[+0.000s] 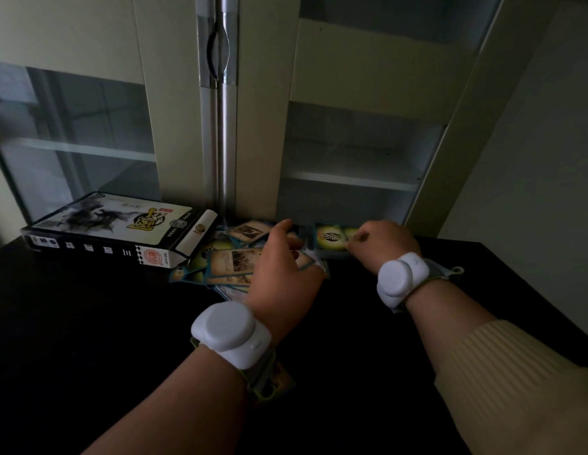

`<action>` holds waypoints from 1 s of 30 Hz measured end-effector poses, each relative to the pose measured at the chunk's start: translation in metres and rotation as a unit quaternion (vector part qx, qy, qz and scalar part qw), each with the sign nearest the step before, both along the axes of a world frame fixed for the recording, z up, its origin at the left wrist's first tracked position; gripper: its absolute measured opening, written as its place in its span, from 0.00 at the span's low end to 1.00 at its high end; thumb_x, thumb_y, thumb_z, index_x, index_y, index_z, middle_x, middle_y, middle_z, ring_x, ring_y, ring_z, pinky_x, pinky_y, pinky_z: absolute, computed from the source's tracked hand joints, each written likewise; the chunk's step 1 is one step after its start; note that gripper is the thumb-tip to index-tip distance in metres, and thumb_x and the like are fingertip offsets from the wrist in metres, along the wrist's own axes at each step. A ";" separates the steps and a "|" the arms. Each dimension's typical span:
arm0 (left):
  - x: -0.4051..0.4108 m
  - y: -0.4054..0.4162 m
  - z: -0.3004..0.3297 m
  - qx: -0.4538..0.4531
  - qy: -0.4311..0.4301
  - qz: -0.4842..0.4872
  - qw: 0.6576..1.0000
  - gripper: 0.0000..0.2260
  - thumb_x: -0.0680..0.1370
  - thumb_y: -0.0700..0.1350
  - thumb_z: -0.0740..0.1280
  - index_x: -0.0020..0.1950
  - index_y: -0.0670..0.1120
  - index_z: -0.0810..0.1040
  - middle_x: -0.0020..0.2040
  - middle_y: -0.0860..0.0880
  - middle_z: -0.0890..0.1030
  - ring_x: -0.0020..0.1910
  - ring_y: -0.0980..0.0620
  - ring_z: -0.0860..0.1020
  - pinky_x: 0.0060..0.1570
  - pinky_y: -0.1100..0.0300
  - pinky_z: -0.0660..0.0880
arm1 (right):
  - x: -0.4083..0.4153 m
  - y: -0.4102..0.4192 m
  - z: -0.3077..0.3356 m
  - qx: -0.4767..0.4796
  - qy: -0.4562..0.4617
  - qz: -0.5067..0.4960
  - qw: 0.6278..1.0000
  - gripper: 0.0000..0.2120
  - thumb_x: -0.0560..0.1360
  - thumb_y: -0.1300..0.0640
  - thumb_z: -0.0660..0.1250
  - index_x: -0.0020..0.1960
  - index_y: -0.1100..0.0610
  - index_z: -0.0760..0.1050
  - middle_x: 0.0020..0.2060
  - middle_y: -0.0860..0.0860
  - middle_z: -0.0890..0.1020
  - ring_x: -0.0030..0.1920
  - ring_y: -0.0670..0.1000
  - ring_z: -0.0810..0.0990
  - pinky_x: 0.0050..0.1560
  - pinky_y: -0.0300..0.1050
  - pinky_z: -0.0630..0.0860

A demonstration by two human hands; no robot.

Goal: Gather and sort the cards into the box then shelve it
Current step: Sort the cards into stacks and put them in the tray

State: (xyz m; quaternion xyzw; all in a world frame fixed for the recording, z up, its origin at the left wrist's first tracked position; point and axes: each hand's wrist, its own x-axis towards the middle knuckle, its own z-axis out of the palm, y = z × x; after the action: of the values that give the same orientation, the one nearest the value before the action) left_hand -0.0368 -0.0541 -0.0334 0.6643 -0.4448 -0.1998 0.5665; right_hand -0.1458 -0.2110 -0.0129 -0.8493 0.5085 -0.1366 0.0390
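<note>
Black table (89, 339) lies bare at lower left; cards (227, 261) crowd its far edge beside the box (112, 229). Left hand (282, 277) rests spread on cards; right hand (384, 244) pinches one.

The left hand (279, 277) covers part of the scattered cards (230, 261) beside the box (112, 231); whether it grips one is unclear. Card print is unreadable.
</note>
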 end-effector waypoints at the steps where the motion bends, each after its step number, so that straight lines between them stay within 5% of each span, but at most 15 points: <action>1: 0.000 -0.001 0.000 0.001 0.000 0.000 1.000 0.33 0.73 0.39 0.68 0.75 0.49 0.56 0.64 0.49 0.73 0.61 0.53 0.71 0.55 0.60 0.68 | -0.001 -0.003 -0.001 -0.005 0.003 -0.011 1.000 0.15 0.69 0.44 0.64 0.43 0.54 0.81 0.46 0.53 0.83 0.45 0.58 0.80 0.45 0.46 0.78; 5: 0.002 -0.001 -0.001 0.010 0.006 -0.010 1.000 0.34 0.73 0.39 0.68 0.75 0.50 0.56 0.63 0.49 0.73 0.61 0.52 0.71 0.59 0.57 0.70 | -0.003 -0.011 -0.001 -0.002 0.010 -0.062 0.998 0.15 0.66 0.44 0.63 0.39 0.56 0.76 0.42 0.54 0.81 0.41 0.58 0.77 0.39 0.43 0.72; 8: 0.002 0.000 -0.001 0.009 -0.001 -0.011 1.000 0.34 0.72 0.39 0.67 0.74 0.52 0.57 0.63 0.49 0.73 0.61 0.52 0.71 0.61 0.55 0.71 | -0.002 -0.012 -0.001 0.009 0.011 -0.088 0.996 0.18 0.64 0.42 0.63 0.48 0.51 0.76 0.50 0.55 0.78 0.52 0.62 0.76 0.46 0.48 0.70; 18: 0.000 0.001 0.000 -0.003 -0.047 0.008 0.999 0.31 0.73 0.41 0.68 0.73 0.50 0.61 0.65 0.47 0.72 0.64 0.51 0.71 0.64 0.51 0.69 | -0.007 0.004 0.004 0.112 0.005 -0.054 0.992 0.19 0.66 0.42 0.66 0.55 0.46 0.76 0.61 0.52 0.77 0.63 0.61 0.72 0.64 0.56 0.69; 21: -0.003 0.002 -0.001 0.011 -0.190 0.025 0.981 0.29 0.72 0.44 0.68 0.72 0.50 0.64 0.66 0.47 0.72 0.66 0.46 0.68 0.65 0.53 0.65 | -0.012 0.015 0.005 0.124 0.002 -0.041 0.991 0.21 0.66 0.41 0.66 0.58 0.44 0.74 0.63 0.51 0.75 0.64 0.61 0.70 0.64 0.56 0.68; 26: -0.021 -0.012 -0.005 0.123 -0.416 -0.029 0.901 0.25 0.76 0.55 0.61 0.73 0.54 0.61 0.75 0.53 0.61 0.75 0.48 0.53 0.71 0.48 0.51 | -0.013 0.022 0.004 0.115 0.002 -0.036 0.993 0.20 0.69 0.41 0.62 0.58 0.46 0.74 0.62 0.52 0.76 0.63 0.61 0.71 0.64 0.56 0.68; 30: -0.025 -0.024 -0.006 0.186 -0.478 -0.050 0.857 0.25 0.77 0.62 0.54 0.72 0.55 0.62 0.74 0.53 0.64 0.75 0.50 0.54 0.70 0.42 0.45 | -0.013 0.022 0.006 0.098 0.019 -0.049 0.994 0.19 0.69 0.43 0.62 0.59 0.48 0.74 0.62 0.53 0.76 0.63 0.61 0.71 0.64 0.57 0.68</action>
State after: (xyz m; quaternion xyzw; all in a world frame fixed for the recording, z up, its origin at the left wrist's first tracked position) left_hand -0.0618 -0.0785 -0.0393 0.7478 -0.6483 0.0356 0.1389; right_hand -0.1587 -0.1888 -0.0072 -0.8181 0.5608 -0.0715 0.1058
